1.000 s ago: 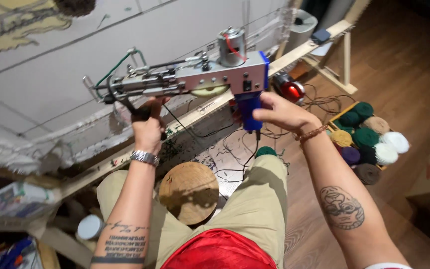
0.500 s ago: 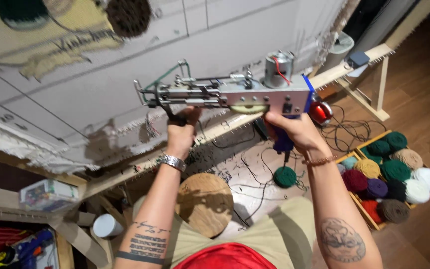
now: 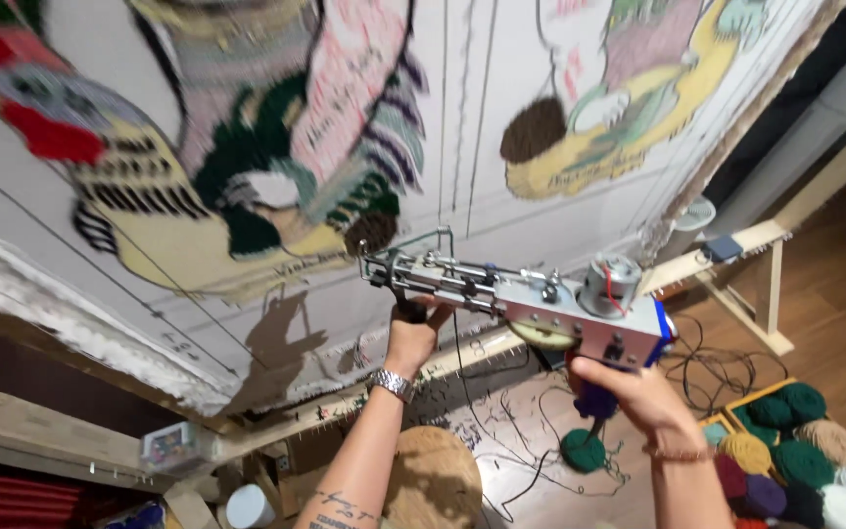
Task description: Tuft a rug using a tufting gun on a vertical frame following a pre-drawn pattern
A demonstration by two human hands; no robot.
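Much of the rug cloth (image 3: pixel 247 147) is cut off by the top and left edges, and its tufted shapes in green, yellow, pink and red look blurred there. The tufting gun (image 3: pixel 531 299) is held up in front of the cloth, near its lower part, with the thin metal tip beside a small dark brown patch (image 3: pixel 372 233). Whether the tip touches the cloth cannot be told.

The front black handle under the gun is almost fully hidden by the left hand (image 3: pixel 415 333), whose fingers are wrapped tight around it. A silver watch (image 3: pixel 393 383) is worn on that wrist. The blue back handle is mostly covered by the right hand (image 3: pixel 634 392), whose fingers are curled closed around it. A thin bracelet (image 3: pixel 678 454) is seen on that wrist. Both arms are cut off by the bottom edge.

A wooden crate (image 3: pixel 736 407) is seen on the floor at the lower right, partly cut off. Yarn balls (image 3: pixel 800 456) in green, tan, purple, red and white are packed in it. One dark green yarn ball (image 3: pixel 583 450) lies alone on the floor, near the crate. A small clear box (image 3: pixel 166 449) sits on the wooden frame (image 3: pixel 51 416) at the lower left; what is in it is too blurry to make out. A round woven stool (image 3: pixel 433 475) is partly hidden behind the left arm.
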